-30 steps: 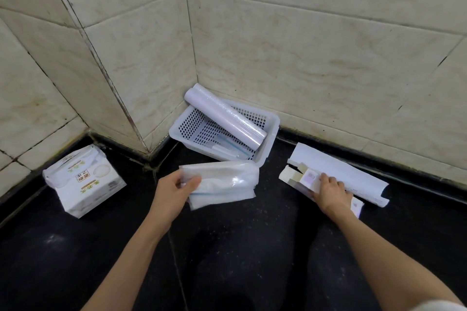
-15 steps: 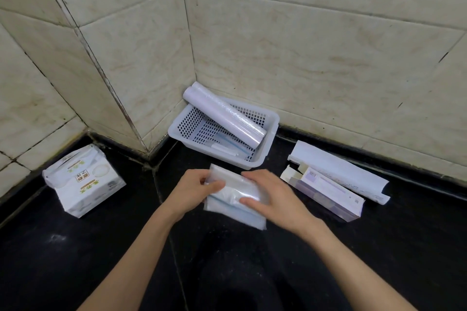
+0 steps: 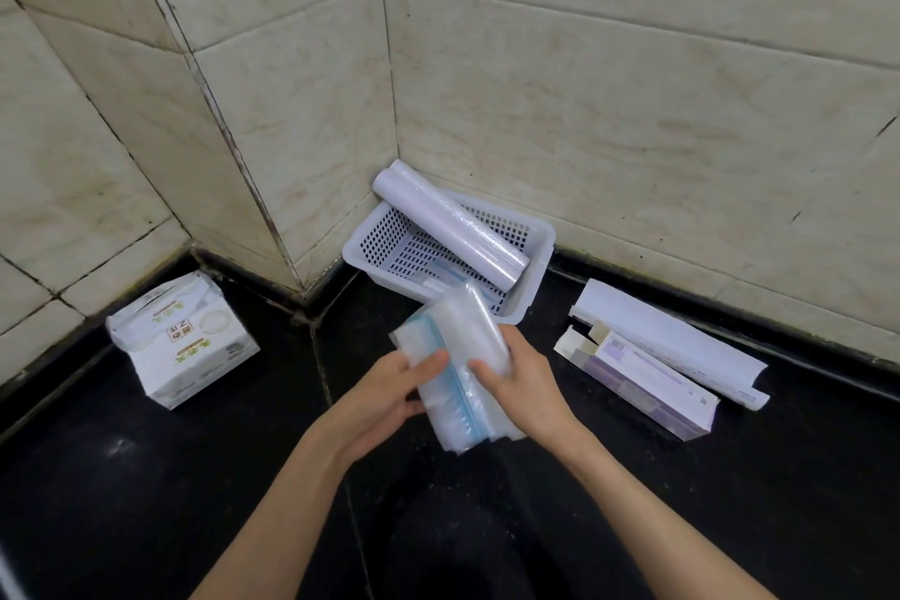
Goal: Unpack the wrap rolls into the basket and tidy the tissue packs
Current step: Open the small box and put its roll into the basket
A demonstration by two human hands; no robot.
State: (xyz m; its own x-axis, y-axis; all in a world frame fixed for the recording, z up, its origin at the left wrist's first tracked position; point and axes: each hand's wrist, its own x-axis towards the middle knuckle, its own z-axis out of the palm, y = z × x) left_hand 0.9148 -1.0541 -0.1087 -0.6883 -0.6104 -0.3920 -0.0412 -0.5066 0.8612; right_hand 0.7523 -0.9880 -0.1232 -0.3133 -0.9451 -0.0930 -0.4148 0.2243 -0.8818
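A clear plastic bundle with a blue strip (image 3: 455, 365) is held above the black counter by both hands. My left hand (image 3: 389, 397) grips its left edge and my right hand (image 3: 523, 385) grips its right side. Just behind it, a white perforated basket (image 3: 535, 268) sits in the wall corner with a white wrap roll (image 3: 453, 224) lying slanted across it and sticking out over the rim. A pack of tissues (image 3: 182, 341) stands on the counter at the left.
Two opened wrap boxes lie at the right: a purple and white one (image 3: 643, 380) in front and a white one (image 3: 667, 341) behind it, near the wall. Tiled walls close off the back and left of the black counter (image 3: 146, 502).
My right hand left the purple box and joined the left hand on the plastic bundle. The bundle has turned from lying crosswise to pointing away from me, toward the basket.
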